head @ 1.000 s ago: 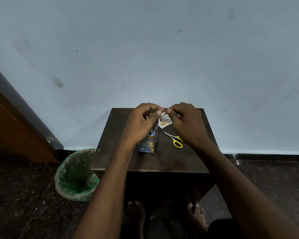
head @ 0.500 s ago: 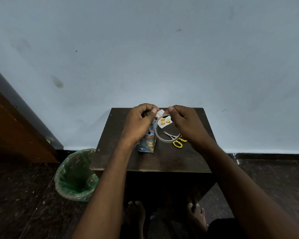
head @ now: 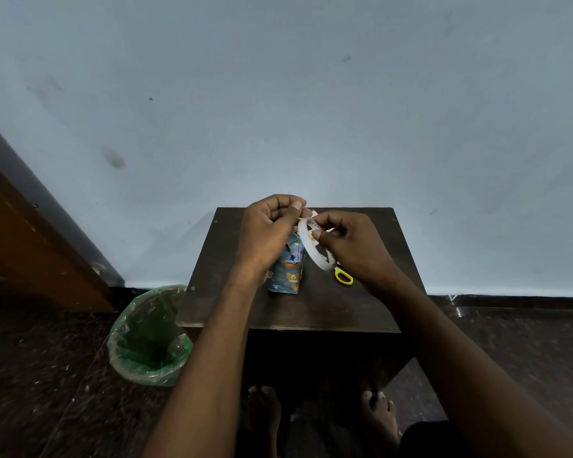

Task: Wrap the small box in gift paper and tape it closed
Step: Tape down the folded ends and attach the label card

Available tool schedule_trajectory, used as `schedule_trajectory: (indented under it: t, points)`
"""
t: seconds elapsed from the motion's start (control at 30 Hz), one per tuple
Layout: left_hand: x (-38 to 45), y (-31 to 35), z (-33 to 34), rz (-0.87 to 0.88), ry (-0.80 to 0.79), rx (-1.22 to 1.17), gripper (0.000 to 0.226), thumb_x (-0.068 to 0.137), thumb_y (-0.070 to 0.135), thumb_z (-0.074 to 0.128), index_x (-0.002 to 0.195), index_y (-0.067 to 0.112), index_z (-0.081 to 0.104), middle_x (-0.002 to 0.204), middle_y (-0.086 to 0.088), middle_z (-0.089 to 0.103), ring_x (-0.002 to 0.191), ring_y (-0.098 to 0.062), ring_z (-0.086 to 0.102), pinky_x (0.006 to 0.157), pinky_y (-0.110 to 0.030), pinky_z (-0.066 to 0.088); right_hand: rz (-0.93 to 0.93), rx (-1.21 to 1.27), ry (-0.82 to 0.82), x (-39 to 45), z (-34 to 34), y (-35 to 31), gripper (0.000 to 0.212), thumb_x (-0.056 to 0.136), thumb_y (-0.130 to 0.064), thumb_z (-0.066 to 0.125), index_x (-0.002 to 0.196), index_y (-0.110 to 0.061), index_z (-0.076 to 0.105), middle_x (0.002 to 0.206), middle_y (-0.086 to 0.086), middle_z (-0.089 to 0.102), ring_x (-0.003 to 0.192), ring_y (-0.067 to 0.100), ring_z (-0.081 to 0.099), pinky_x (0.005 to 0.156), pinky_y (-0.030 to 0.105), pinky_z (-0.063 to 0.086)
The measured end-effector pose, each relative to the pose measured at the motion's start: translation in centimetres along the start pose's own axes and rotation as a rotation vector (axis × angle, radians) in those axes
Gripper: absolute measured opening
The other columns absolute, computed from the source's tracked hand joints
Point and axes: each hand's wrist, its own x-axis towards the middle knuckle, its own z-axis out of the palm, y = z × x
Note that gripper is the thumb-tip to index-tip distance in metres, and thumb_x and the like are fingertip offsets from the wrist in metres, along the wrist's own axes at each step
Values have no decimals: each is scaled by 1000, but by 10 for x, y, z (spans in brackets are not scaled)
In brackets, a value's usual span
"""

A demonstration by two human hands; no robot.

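A small box wrapped in blue cartoon-print gift paper (head: 286,274) stands upright on the dark wooden table (head: 291,312). Its top flaps look loosely folded. My left hand (head: 267,231) hovers over the box top with fingers curled, thumb and forefinger pinching what looks like the free tape end. My right hand (head: 348,244) grips a thin white tape roll (head: 313,251) just right of the box, thumb and fingers on its upper rim. Yellow-handled scissors (head: 343,277) lie on the table under the right hand, blades hidden.
A bin lined with a green plastic bag (head: 149,338) stands on the floor left of the table. A pale wall rises right behind the table. A wooden door or cabinet (head: 30,246) is at the far left. My bare feet (head: 265,411) show below the table.
The tape roll has come up from the table into my right hand and now stands on edge beside the box. Both hands have stayed near the box top, drawing slightly apart.
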Motion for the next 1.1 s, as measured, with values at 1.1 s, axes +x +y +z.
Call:
schedule_trajectory:
  t: [1.1]
  points:
    - [0,-4,-1,52,-104,129,21,90,8,83,110,14,77,87,-2,82,86,-14,78,90,-34,61,-43,-200,84,4,-3,7,17,88,-13,78,94,-29,84,76,-10,77,68,11,70,67,40,58]
